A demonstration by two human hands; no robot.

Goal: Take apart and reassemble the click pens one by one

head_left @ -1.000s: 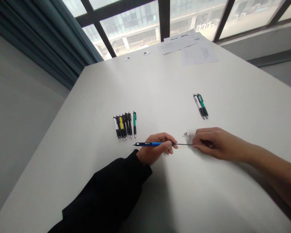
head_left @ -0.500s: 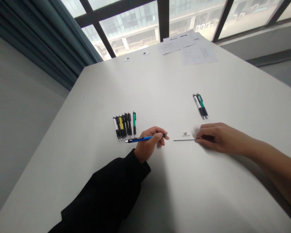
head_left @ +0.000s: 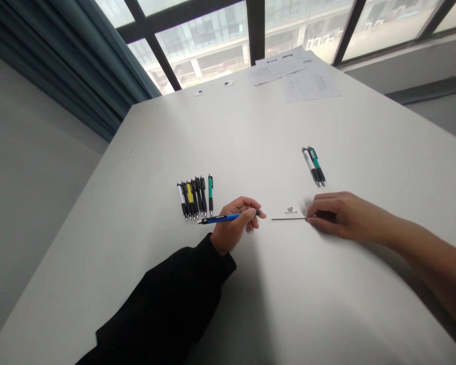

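Blue pen [head_left: 220, 218] sits in left hand [head_left: 233, 223], fingers closed round the barrel, tip toward the pen row. Thin black rod [head_left: 289, 219] is pinched at one end by right hand [head_left: 345, 215], fingers narrow, its free end just beside the blue pen's rear. Small grey object [head_left: 289, 210] lies just past the rod. Black, white, yellow and green pens [head_left: 193, 198] lie left, two pens [head_left: 313, 167] ahead, papers [head_left: 307, 83] far on the counter [head_left: 175, 142].
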